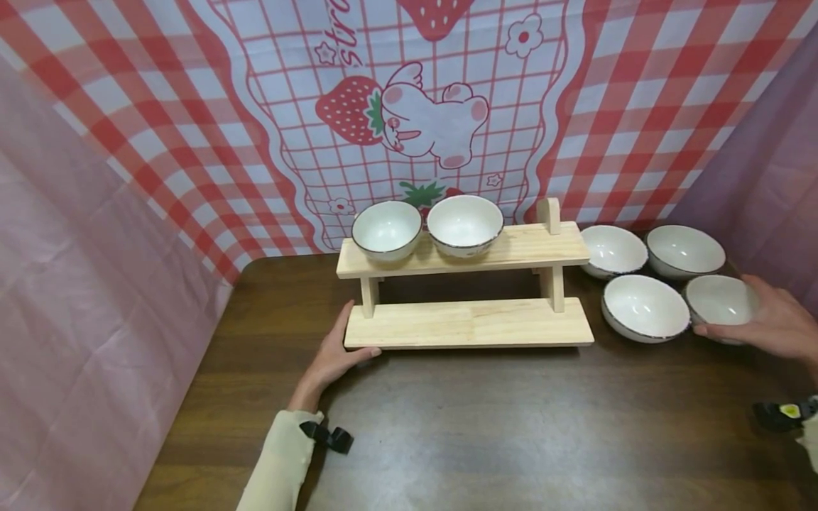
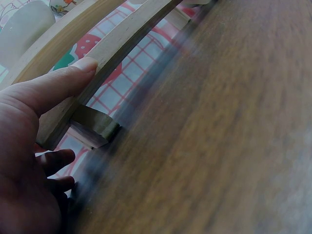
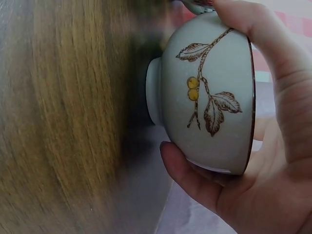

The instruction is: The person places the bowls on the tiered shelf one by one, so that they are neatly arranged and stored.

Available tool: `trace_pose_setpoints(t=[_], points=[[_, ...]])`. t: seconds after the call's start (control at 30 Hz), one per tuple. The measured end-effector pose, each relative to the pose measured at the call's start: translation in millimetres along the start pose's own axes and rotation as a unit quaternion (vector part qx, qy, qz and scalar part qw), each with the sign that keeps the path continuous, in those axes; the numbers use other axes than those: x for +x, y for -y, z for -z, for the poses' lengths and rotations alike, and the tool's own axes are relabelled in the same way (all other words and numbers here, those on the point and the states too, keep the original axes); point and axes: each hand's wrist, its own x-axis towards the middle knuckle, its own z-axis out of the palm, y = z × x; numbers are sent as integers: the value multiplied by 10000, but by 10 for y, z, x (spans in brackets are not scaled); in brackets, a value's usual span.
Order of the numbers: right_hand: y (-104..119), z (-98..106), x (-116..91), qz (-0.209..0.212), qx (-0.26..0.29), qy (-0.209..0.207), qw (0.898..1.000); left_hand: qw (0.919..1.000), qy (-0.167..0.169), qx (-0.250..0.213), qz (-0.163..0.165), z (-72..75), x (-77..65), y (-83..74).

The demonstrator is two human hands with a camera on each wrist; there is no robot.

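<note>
My left hand [image 1: 332,351] grips the left end of a two-tier wooden rack [image 1: 469,325]. In the left wrist view its thumb lies on the lower board [image 2: 119,46], with other fingertips below the end. My right hand [image 1: 782,323] holds a white bowl [image 1: 721,301] at the far right, thumb and fingers around its sides. The right wrist view shows this dark-rimmed bowl [image 3: 212,97] painted with a brown branch and yellow fruit. Two more bowls, one at left [image 1: 386,228] and one beside it [image 1: 465,223], sit on the rack's upper board.
Right of the rack, other white bowls stand on the brown table [image 1: 447,426]: a front one [image 1: 645,309], a back left one [image 1: 612,252] and a back right one [image 1: 685,252]. A red-and-white checked cloth [image 1: 639,106] hangs behind, with pink curtains [image 1: 77,319] at the sides.
</note>
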Motion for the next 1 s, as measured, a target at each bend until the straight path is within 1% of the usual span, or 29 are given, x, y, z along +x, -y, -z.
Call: trace_pose_setpoints(t=[0.23,0.37,0.67,0.8,1.0], points=[[-20,-5,-29,-8,91,4,10000,10000,-18,-41,-12,-9,-4,-10],[-28,-7,-48,-4,49,-37,10000,10000,-24,-49,-39,-9,-4,-5],[81,98,-107,-245,-157,-38,9996,10000,-33,-49,-19,-6,-9,-11],[112,126,-129,-276,-250,-93,9993,10000,-21,-14,-15,-2,3,8],[162,145,-154,-242,-254,-240,9991,10000,2,-53,3,-3,-3,7]])
